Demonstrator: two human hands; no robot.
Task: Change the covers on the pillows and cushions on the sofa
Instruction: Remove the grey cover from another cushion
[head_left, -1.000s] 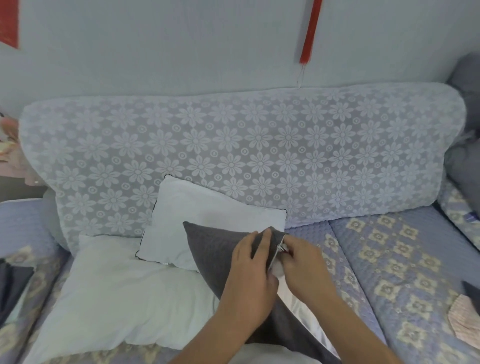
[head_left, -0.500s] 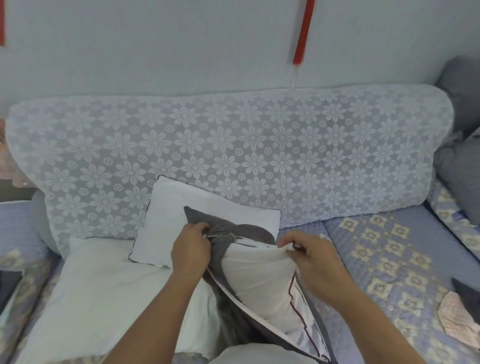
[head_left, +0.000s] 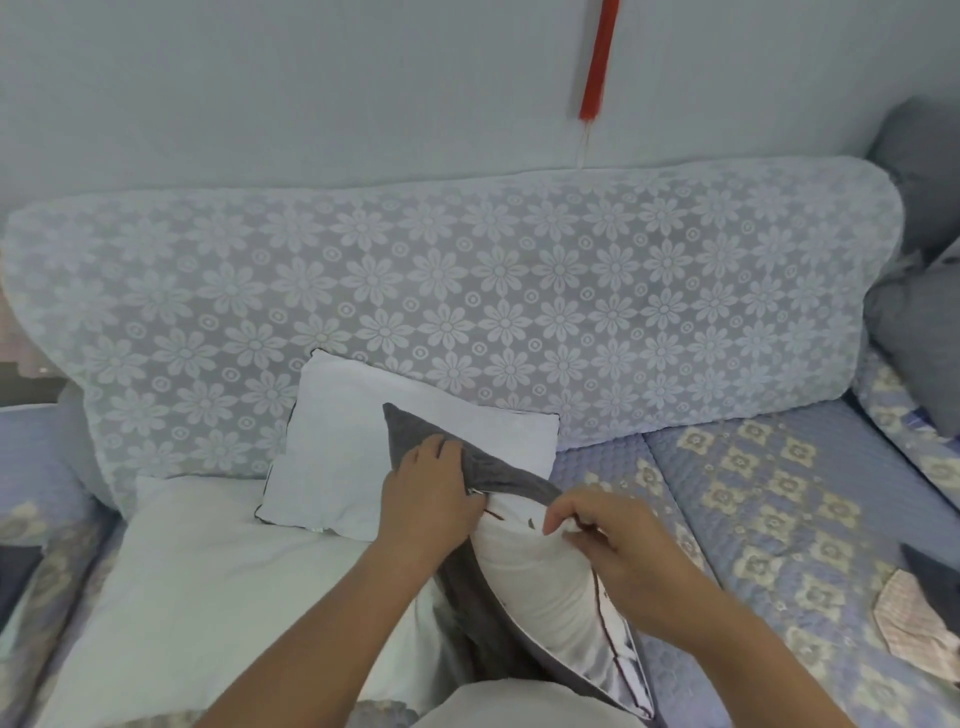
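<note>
While the dark grey cover (head_left: 467, 467) sits partly over a white cushion (head_left: 535, 587) on the near middle of the sofa seat (head_left: 753, 499), its open edge gapes along the top and right side, showing the plump white filling and a shiny silver lining at the near corner. The cover looks like a soft, matte, finely quilted fabric, and its far corner stands up in a point. The left hand (head_left: 431, 499) grips the grey cloth near that corner, its fingers curled over the edge. The right hand (head_left: 618, 556) pinches the white cushion's top edge between thumb and fingers just right of the left hand.

Behind them a small white square pillow (head_left: 358, 457) with dark piping leans on the backrest (head_left: 467, 301), which is draped in pale lace with a daisy pattern. A large flat white pillow (head_left: 208, 582) lies to the left. The seat is a quilted blue fabric with cream flower motifs. Grey cushions (head_left: 924, 332) are stacked at the far right, and a red tassel (head_left: 597, 62) hangs on the wall.
</note>
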